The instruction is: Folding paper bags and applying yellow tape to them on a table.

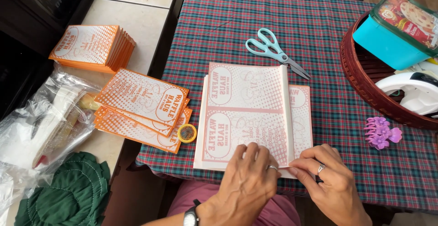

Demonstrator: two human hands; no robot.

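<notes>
A stack of thin white sheets printed in pale orange [246, 112] lies on the plaid tablecloth [255, 20] in front of me. The top sheet is folded over, with its edge running down the right side. My left hand [248, 180] presses flat on the sheet's near edge, a ring on one finger and a watch at the wrist. My right hand [326, 176] pinches the sheet's near right corner between thumb and fingers.
Teal-handled scissors [273, 50] lie behind the sheets. A small tape roll [187, 133] sits at the left table edge. Finished orange paper bags [143, 109] and another pile [93, 47] lie on the left counter. A purple hair clip [381, 134] and brown basket [365, 82] sit right.
</notes>
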